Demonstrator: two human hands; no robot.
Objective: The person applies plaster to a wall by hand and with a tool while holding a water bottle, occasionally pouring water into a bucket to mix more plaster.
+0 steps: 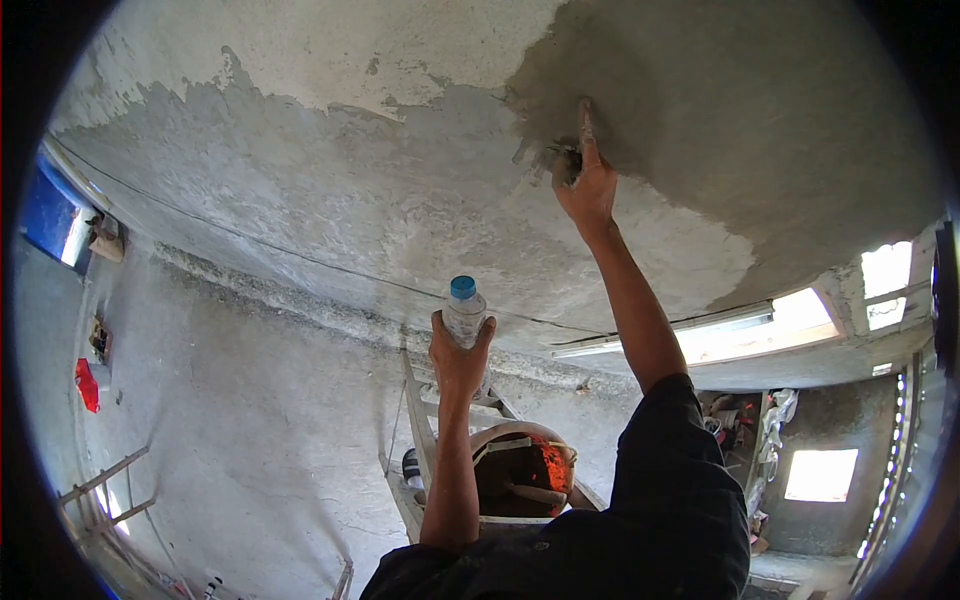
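My left hand [460,360] is wrapped round a clear plastic bottle [464,314] with a blue cap, held upright in front of the wall. My right hand [588,180] is raised to the plastered surface [420,180], its index finger stretched out and the other fingers curled. Something dark shows beneath the curled fingers, but its kind cannot be made out. Around the right hand lies a darker, wet-looking patch of plaster [690,110]. Lighter grey, dry-looking plaster stretches to the left, with a ragged edge against a paler layer.
Below my arms a bucket [570,456], orange-red inside, stands by a wooden ladder [418,420] and holds a handled tool. A thin cable [300,258] runs along the wall. Lit openings [822,474] are at right. A red item [87,385] and wooden rungs [105,475] are at left.
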